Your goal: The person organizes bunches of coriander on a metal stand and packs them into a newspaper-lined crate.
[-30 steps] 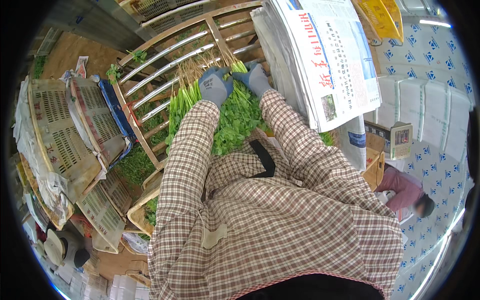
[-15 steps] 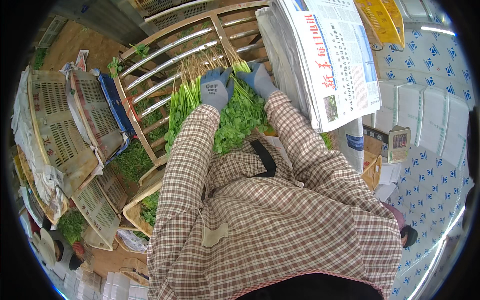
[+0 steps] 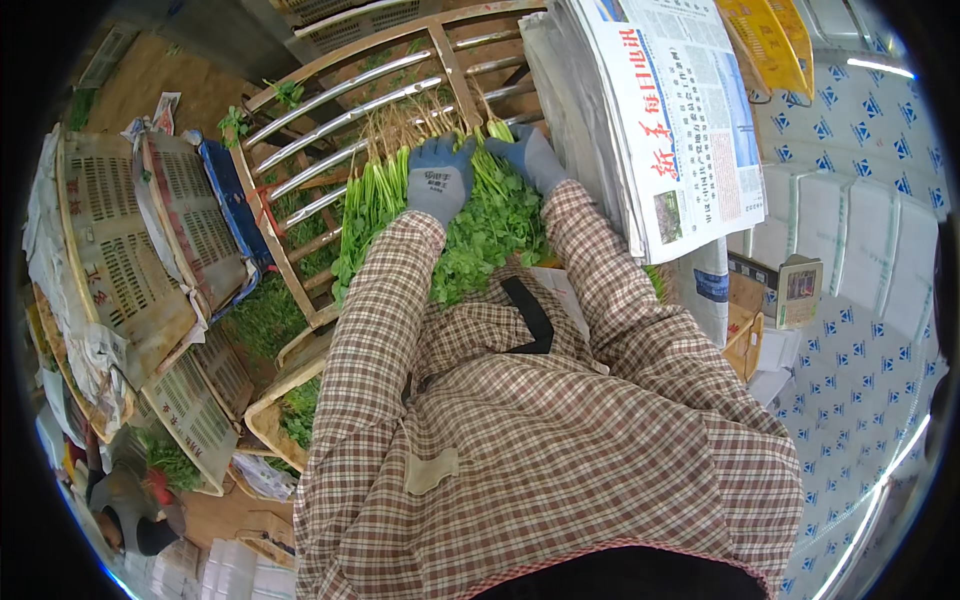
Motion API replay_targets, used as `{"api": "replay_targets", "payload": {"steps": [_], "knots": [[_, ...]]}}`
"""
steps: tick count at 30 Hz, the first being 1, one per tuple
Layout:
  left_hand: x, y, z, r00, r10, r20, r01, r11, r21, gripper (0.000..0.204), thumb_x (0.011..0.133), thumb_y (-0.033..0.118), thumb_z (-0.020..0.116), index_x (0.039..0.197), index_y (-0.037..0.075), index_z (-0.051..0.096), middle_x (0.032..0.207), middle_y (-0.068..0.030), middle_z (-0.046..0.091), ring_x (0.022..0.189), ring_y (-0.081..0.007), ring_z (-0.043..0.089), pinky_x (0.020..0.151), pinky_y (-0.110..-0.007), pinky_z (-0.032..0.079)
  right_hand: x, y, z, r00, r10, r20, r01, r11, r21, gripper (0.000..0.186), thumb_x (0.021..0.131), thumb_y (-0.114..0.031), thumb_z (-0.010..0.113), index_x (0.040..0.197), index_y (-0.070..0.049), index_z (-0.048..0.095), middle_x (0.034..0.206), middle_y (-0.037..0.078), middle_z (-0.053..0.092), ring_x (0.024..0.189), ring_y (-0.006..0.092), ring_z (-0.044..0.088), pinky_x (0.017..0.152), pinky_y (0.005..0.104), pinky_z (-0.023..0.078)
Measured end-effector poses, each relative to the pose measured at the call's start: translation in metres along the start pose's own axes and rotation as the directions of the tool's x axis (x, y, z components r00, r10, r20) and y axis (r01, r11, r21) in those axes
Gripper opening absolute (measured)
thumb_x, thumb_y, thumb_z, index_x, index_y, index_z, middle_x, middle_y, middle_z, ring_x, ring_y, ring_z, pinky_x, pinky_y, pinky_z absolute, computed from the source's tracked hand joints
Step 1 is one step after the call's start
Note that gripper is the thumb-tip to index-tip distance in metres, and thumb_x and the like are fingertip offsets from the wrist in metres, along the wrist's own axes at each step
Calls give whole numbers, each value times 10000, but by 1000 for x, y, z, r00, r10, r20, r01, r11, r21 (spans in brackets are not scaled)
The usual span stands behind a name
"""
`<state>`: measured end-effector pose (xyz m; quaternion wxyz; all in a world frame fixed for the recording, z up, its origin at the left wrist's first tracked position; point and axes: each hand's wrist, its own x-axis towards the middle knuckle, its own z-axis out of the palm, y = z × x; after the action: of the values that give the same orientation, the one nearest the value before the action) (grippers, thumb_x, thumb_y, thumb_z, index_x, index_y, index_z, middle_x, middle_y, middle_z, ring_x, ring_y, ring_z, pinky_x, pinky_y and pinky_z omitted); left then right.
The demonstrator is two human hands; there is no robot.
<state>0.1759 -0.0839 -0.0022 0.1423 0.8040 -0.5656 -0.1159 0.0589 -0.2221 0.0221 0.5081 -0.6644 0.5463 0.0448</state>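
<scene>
A row of leafy greens (image 3: pixel 478 245) with long pale-green stalks and thin brown roots lies on a slatted rack (image 3: pixel 452 75), roots pointing away from me. My left hand (image 3: pixel 440 178), in a blue-and-grey glove, presses over the stalks just below the roots, its fingers bent around some of them. Close to its right, my right hand (image 3: pixel 530 158), in a matching glove, pinches a few stalks near their root end. The right fingertips are partly hidden by the hand itself and the greens.
Folded newspapers (image 3: pixel 690 130) are stacked right of the greens. A yellow crate (image 3: pixel 765 45) stands beyond them, with white boxes (image 3: pixel 850 225) along the right. Slatted plastic crates (image 3: pixel 120 240) stand at left. Another person (image 3: pixel 135 510) is at lower left.
My right hand has shifted slightly right with its few stalks, and the tuft of stalks showing by it is narrower. My left hand has closed its thumb toward its fingers.
</scene>
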Motion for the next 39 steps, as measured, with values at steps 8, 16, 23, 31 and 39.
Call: {"api": "replay_targets", "payload": {"steps": [8, 16, 23, 31, 39], "knots": [[-2, 2, -8, 1000, -2, 26, 3, 998, -55, 420, 948, 227, 568, 1366, 180, 587, 1362, -139, 573, 1225, -345, 551, 1083, -491, 385, -12, -14, -8, 993, -70, -94, 72, 997, 14, 515, 892, -350, 737, 1218, 38, 653, 1072, 172, 723, 940, 238, 693, 827, 365, 543], [-9, 0, -28, 994, -10, -108, -13, 979, -205, 361, 936, 217, 579, 1278, 115, 636, 1314, -173, 616, 1143, -359, 611, 1007, -462, 467, -32, -8, 12, 967, -183, -175, 137, 960, -246, 631, 836, -496, 703, 1256, -28, 655, 1212, 254, 665, 1099, 381, 655, 941, 431, 510], [-119, -129, -46, 572, -779, 257, 711, 314, -629, 573, 893, 402, 726, 1196, -76, 630, 1061, -215, 691, 970, -288, 665, 878, -403, 524, -26, -15, -18, 990, 129, 61, -94, 910, -403, 1078, 725, -640, 783, 1463, 53, 415, 1418, 288, 516, 1303, 376, 530, 1082, 440, 434], [-89, -72, -43, 465, -834, 296, 792, 242, -561, 943, 789, 500, 804, 1434, -73, 423, 1375, -302, 530, 1224, -407, 560, 1034, -453, 459, -25, -14, -3, 991, 116, 72, -92, 958, -272, 1087, 687, -490, 890, 1449, 107, 397, 1403, 286, 531, 1267, 361, 562, 1048, 416, 464], [-42, -93, 10, 503, -495, 709, 834, 60, -549, 916, 831, 474, 776, 1462, -17, 330, 1411, -266, 448, 1275, -382, 471, 1046, -453, 423, 24, 13, 29, 936, 129, 327, -105, 990, -92, 1118, 607, -474, 947, 1337, 205, 440, 1269, 256, 621, 1138, 300, 629, 957, 379, 510]]}}
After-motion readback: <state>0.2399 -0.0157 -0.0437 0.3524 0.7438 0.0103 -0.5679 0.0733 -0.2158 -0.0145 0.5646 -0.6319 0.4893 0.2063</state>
